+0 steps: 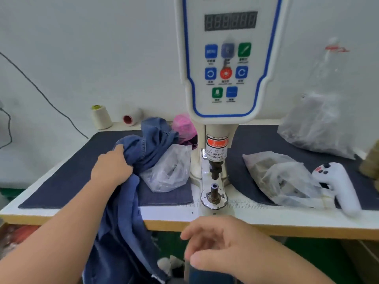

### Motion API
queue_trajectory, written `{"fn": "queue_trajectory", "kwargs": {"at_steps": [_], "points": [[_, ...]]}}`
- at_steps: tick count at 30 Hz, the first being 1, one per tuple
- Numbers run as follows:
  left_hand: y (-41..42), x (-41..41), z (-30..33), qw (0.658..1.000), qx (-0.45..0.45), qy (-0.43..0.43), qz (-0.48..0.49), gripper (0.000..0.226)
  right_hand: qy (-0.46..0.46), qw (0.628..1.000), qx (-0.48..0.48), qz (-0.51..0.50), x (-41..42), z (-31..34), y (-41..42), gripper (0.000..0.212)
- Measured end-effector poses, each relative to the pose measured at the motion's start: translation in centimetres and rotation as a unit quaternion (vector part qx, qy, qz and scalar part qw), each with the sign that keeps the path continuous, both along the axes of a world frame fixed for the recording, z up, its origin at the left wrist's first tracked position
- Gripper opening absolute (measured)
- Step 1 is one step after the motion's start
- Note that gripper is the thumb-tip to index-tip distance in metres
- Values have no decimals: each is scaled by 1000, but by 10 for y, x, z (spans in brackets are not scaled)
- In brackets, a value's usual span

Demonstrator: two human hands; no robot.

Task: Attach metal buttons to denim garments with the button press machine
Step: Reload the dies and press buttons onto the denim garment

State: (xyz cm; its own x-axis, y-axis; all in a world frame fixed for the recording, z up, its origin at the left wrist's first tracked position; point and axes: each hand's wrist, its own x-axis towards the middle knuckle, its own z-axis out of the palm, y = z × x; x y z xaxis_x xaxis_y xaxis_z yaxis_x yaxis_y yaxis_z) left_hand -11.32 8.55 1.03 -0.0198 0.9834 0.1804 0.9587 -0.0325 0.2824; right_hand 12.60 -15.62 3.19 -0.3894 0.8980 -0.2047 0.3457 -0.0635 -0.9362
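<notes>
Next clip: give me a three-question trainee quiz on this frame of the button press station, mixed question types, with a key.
1. True or false: the left hand grips the denim garment on the table.
2. What lies between the upper punch and the lower die of the press?
A. a denim waistband
B. nothing
C. a plastic bag
3. Fill in: the white handheld controller lies to the ____ of the press column, as the person sees it.

Key
1. True; part of the garment hangs over the table's front edge.
2. B
3. right; it lies beside a clear plastic bag.
</notes>
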Motion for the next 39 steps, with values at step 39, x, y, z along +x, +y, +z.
{"fn": "queue_trajectory", "kwargs": {"at_steps": [39], "points": [[-36,91,-33,994,3,1,-109,31,-354,766,231,-484,151,-72,49,29]]}}
